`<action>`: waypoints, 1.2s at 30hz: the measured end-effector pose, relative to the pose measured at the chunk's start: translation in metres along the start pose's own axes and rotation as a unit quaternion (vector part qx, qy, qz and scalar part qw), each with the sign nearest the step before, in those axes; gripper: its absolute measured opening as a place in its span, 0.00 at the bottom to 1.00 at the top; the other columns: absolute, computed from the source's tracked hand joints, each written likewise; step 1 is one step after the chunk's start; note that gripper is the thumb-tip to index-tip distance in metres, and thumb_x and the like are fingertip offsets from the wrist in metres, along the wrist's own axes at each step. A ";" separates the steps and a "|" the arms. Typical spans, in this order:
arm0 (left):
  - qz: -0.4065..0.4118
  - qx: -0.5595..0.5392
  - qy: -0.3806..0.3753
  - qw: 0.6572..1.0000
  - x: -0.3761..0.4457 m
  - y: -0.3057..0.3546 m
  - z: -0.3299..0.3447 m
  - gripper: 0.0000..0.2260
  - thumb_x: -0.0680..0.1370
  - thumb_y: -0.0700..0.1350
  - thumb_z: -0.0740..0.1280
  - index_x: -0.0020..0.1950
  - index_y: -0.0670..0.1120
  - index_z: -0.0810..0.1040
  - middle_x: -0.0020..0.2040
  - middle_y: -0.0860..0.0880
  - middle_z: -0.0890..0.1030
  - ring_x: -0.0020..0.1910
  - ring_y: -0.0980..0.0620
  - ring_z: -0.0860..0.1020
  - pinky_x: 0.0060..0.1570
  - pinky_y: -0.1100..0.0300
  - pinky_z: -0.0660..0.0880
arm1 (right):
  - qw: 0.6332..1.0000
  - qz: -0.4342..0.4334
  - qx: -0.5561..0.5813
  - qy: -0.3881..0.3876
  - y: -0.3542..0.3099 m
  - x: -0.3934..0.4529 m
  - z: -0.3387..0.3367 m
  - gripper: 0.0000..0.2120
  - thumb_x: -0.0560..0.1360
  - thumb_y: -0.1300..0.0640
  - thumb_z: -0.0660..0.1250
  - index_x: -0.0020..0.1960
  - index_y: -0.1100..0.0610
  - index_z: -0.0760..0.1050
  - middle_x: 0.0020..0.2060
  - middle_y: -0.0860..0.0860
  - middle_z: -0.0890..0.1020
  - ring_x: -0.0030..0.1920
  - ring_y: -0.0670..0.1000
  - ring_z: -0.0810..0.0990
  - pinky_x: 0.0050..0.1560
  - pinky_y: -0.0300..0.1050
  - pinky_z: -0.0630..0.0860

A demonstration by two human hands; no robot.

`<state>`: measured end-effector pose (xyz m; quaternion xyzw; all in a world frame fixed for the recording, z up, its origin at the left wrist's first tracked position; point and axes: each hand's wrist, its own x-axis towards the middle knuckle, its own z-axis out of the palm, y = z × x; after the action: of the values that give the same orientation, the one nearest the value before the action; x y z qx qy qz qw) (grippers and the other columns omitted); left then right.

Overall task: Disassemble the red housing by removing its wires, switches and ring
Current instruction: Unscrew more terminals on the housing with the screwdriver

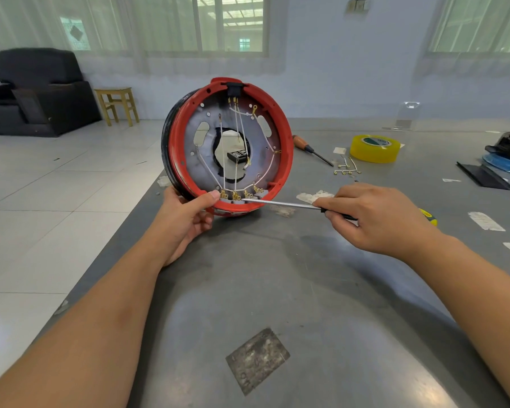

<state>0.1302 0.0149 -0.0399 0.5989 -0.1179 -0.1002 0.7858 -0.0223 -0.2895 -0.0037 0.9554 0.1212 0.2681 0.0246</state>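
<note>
While the left hand (186, 219) grips its lower rim, the red housing (228, 145) stands on edge near the worktop (277, 284) corner, open face toward the person. To its right, the right hand (374, 216) holds a screwdriver (283, 204), shaft lying level, tip at the bottom terminals (237, 197); bare worktop lies below both hands.

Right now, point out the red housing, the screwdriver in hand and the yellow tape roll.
red housing (289, 154), head view, on its right rim.
screwdriver (283, 204), head view, mid-shaft.
yellow tape roll (374, 154), head view, on its outer side wall.
</note>
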 end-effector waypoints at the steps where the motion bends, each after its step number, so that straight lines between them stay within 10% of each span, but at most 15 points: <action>1: -0.002 -0.002 0.002 1.000 0.001 -0.001 -0.001 0.29 0.69 0.45 0.81 0.62 0.47 0.67 0.51 0.38 0.84 0.33 0.48 0.78 0.33 0.57 0.78 | 1.000 -0.006 -0.002 0.006 0.000 -0.001 0.002 0.20 0.80 0.46 0.54 0.64 0.43 0.81 0.43 0.45 0.81 0.45 0.52 0.79 0.32 0.47 0.76; 25: -0.010 -0.026 0.004 1.000 -0.001 -0.001 -0.002 0.25 0.77 0.40 0.76 0.68 0.45 0.67 0.51 0.37 0.87 0.43 0.37 0.87 0.39 0.54 0.83 | 0.995 0.056 0.085 0.015 0.000 -0.013 0.015 0.13 0.81 0.53 0.64 0.64 0.45 0.80 0.45 0.38 0.78 0.47 0.47 0.79 0.40 0.45 0.77; 32: -0.012 -0.027 0.004 1.000 -0.001 0.000 -0.003 0.23 0.77 0.41 0.77 0.65 0.47 0.67 0.51 0.38 0.87 0.45 0.36 0.87 0.40 0.53 0.84 | 0.951 0.239 0.140 0.135 0.013 -0.017 0.026 0.13 0.83 0.55 0.62 0.65 0.52 0.78 0.51 0.53 0.84 0.51 0.57 0.80 0.51 0.53 0.78; 36: -0.010 -0.031 0.001 0.999 0.000 -0.002 -0.004 0.26 0.74 0.43 0.78 0.65 0.47 0.67 0.50 0.39 0.88 0.45 0.35 0.87 0.40 0.53 0.84 | 0.936 0.346 0.020 0.054 0.020 -0.015 0.035 0.15 0.83 0.52 0.60 0.67 0.54 0.74 0.54 0.57 0.83 0.55 0.62 0.79 0.45 0.53 0.75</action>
<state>0.1310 0.0178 -0.0425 0.5754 -0.1081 -0.1110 0.8030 -0.0125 -0.3118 -0.0388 0.9225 -0.2109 0.3091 -0.0952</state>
